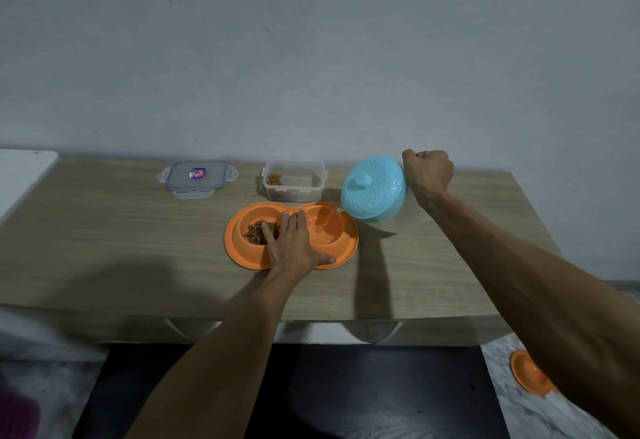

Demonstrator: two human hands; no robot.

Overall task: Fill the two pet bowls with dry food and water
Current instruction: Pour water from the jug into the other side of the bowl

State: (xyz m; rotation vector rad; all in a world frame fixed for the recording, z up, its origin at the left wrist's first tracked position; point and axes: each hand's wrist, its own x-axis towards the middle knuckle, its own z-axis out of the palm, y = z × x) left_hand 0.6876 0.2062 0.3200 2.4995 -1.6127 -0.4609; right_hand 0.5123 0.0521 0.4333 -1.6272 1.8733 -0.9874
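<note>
An orange double pet bowl (pixel 239 251) lies on the wooden table. Its left cup holds brown dry food (pixel 258 229). The right cup (pixel 329 230) has water in it. My left hand (pixel 294 248) rests flat on the middle of the bowl, fingers spread. My right hand (pixel 429 170) is closed on the handle of a light blue lidded jug (pixel 375 187). The jug is tilted to the left, and a thin stream of water (pixel 330 217) falls from its spout into the right cup.
A clear plastic container (pixel 294 179) with a little dry food stands behind the bowl. Its lid (pixel 197 179) lies flat to the left. Another orange bowl (pixel 530 373) sits on the floor at the lower right. The table's (pixel 121 248) front edge is near me.
</note>
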